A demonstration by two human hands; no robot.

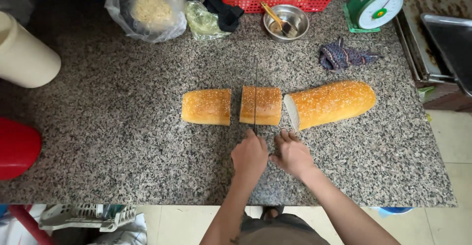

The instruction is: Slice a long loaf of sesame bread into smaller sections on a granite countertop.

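Note:
A sesame-topped loaf lies in three pieces on the speckled granite counter (123, 141): a short left piece (206, 107), a short middle piece (268, 106) and a long right piece (332, 103). My left hand (250, 155) grips the handle of a knife (255, 73). Its thin dark blade runs away from me across the middle piece. My right hand (292, 154) rests on the counter just in front of the gap between the middle and right pieces, fingers spread, holding nothing.
At the back stand a plastic bag of noodles (147, 9), a red basket (275, 0), a steel bowl (286, 22), a green scale (376, 4) and a crumpled cloth (344, 55). A cream container (24, 53) and a red object (17, 146) sit left, metal trays (442, 38) right.

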